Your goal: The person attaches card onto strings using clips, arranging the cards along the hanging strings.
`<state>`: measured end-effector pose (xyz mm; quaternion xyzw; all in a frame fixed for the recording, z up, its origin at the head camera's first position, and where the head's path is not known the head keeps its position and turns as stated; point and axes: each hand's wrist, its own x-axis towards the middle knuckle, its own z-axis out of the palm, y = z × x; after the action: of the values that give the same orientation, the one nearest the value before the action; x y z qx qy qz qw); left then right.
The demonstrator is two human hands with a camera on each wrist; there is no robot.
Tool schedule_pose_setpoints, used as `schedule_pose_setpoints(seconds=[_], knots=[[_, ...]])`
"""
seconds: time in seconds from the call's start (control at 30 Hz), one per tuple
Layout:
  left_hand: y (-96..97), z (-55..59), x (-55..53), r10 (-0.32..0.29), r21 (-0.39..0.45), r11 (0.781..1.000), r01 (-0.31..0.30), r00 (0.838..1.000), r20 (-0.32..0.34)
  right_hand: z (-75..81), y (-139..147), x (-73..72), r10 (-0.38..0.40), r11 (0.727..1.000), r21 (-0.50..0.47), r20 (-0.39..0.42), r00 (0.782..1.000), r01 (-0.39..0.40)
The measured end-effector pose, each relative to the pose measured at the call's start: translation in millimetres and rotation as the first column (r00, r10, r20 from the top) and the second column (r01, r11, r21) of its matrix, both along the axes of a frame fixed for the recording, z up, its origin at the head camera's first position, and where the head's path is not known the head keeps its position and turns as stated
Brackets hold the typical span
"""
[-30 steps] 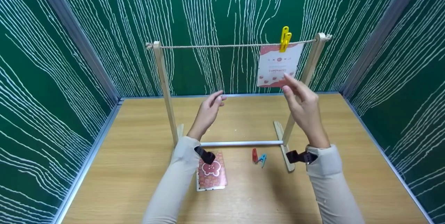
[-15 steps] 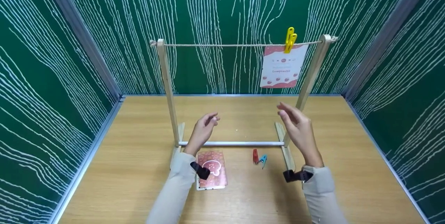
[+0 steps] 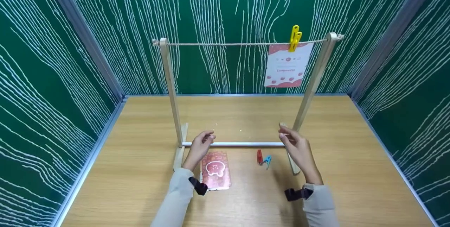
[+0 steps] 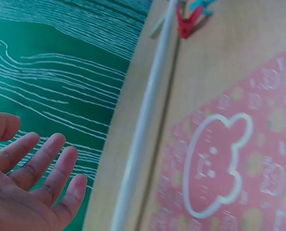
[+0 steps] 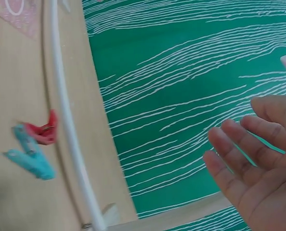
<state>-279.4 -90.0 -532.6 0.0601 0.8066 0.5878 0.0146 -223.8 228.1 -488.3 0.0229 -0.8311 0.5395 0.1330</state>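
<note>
A white and pink card [image 3: 287,67] hangs from the rope [image 3: 225,44] of a wooden frame, gripped at its top edge by a yellow clothespin [image 3: 295,39]. My left hand [image 3: 199,147], empty with fingers loosely bent, is above the table near a pink card with a bear face [image 3: 215,169]. Below the hanging card, my right hand [image 3: 297,149] is also empty, its fingers relaxed beside the right post. Between the hands, a red clothespin [image 3: 259,156] and a blue clothespin [image 3: 268,161] lie close together on the table. Both wrist views show bare palms.
The frame's left post [image 3: 171,89] and right post [image 3: 313,86] rise from wooden feet, joined low down by a white bar [image 3: 246,144]. Green walls [image 3: 225,68] with white wavy lines enclose the table [image 3: 116,184] at the back and both sides.
Both hands have drawn back and down toward me, the right one away from the hanging card. The card stays clipped on the rope. The clothespins on the table have not moved.
</note>
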Motion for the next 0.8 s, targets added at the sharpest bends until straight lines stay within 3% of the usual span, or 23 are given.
schedule_pose_setpoints(seconds=[0.3, 0.53, 0.8], knots=[[-13.1, -31.1, 10.7, 0.007, -0.025, 1.0, -0.007, 1.0, -0.006, -29.4, 0.6, 7.9, -0.003, 1.0, 0.021, 0.091, 0.996, 0.001], [-18.6, -52.2, 15.3, 0.076, -0.038, 0.996, -0.075, 0.997, 0.031, -52.6, 0.6, 14.8, 0.003, 0.999, 0.051, 0.193, 0.981, -0.013], [-25.7, -63.7, 19.7, 0.1, 0.013, 0.995, -0.101, 0.993, 0.06, -74.7, -5.8, 23.2, 0.007, 1.0, -0.003, 0.306, 0.952, -0.006]])
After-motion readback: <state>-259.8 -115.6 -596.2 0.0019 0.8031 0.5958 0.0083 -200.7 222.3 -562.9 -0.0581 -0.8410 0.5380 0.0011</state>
